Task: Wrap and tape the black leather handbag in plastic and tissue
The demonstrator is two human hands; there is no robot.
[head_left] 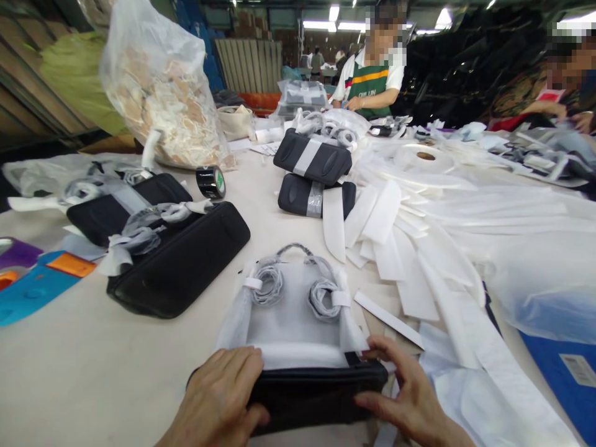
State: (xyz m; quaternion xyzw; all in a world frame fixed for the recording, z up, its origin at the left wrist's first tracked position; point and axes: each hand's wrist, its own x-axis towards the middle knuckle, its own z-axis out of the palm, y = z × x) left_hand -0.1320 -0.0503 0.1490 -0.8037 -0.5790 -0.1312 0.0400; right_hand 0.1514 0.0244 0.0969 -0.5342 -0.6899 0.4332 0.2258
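Observation:
A black bag [316, 394] lies at the table's near edge, wrapped on its far part in white foam sheet [293, 323] with two coiled grey straps [267, 285] banded on top. My left hand [221, 397] grips the bag's left end, fingers curled over its edge. My right hand [403, 394] holds the bag's right corner, thumb and fingers pinching it. Both hands are closed on the bag.
Other black bags [181, 261] lie left and further back [311, 158]. A black tape roll [211, 182] stands mid-table. White foam strips [386, 217] pile up to the right. A clear sack of beige pieces [162, 87] stands at back left. Two people [372, 81] work across the table.

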